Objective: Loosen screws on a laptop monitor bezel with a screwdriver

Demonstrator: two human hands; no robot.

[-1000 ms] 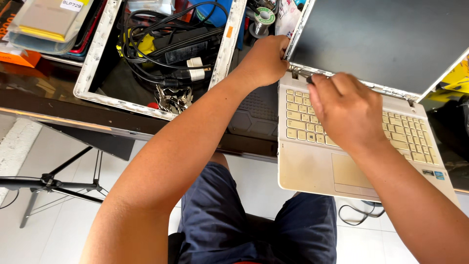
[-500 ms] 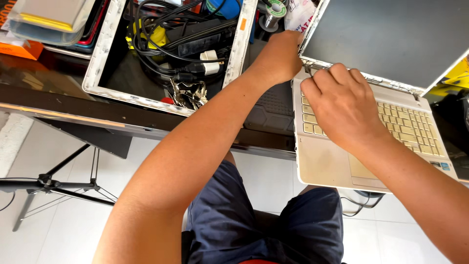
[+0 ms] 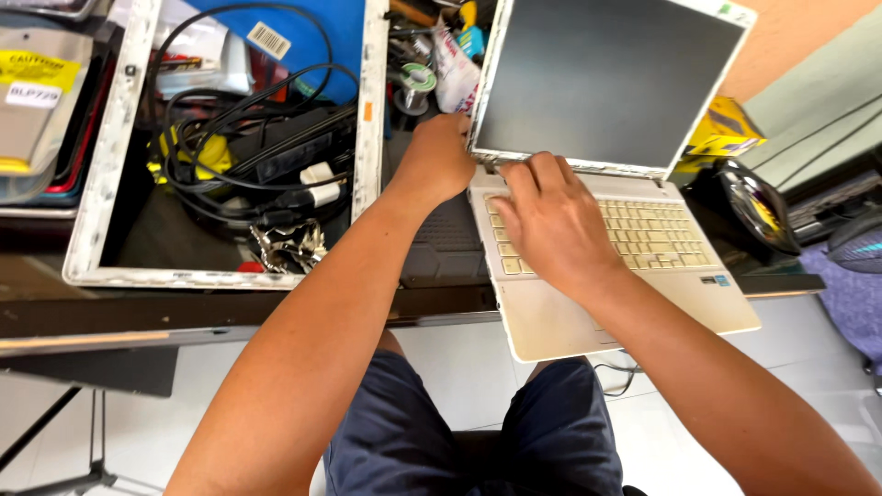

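A cream-white laptop [image 3: 643, 276] lies open on the dark table, its dark screen [image 3: 606, 78] tilted back. My left hand [image 3: 436, 161] grips the lower left corner of the screen frame near the hinge. My right hand [image 3: 551, 225] rests on the left part of the keyboard, fingers curled toward the hinge strip. Whether the fingers pinch a small tool is hidden.
A white-framed panel [image 3: 372, 101] lies to the left over black cables [image 3: 248, 138], a power adapter and a blue box. A solder spool [image 3: 413, 83] and packets sit behind the laptop. A dark round object [image 3: 758, 207] stands to the right. The table's front edge [image 3: 184, 317] runs above my knees.
The view has shifted, so the laptop sits more central. My right hand moved up from the keyboard toward the hinge. My left hand stays at the screen's lower left corner.
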